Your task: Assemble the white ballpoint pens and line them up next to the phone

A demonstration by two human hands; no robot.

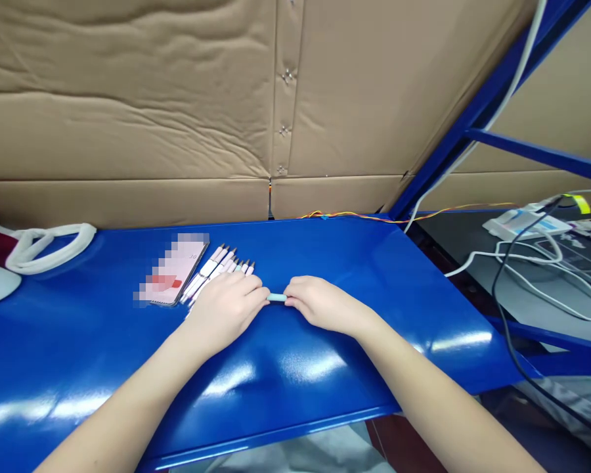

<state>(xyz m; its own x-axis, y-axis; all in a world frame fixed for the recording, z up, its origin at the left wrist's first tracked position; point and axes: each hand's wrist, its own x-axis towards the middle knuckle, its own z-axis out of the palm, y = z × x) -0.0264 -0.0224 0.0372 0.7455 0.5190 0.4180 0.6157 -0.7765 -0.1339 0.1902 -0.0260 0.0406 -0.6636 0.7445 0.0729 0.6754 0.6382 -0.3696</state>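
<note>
Between my two hands a short stretch of a slim pale green pen (276, 297) shows; the rest of it is hidden in the fingers. My left hand (229, 305) pinches its left end, and my right hand (318, 302) pinches the right end with closed fingers. Just behind my left hand lies a group of several white pens (207, 268) with dark tips, partly covered by the hand. Left of the pens rests a pink, flat rectangular object (175, 266), its surface partly blurred out.
All this is on a glossy blue table (295, 387). A white looped strap (79, 253) sits at the far left. Brown padded panels (128, 131) rise behind. To the right are a blue frame bar (536, 154), white cables (517, 272) and a black cable (502, 315).
</note>
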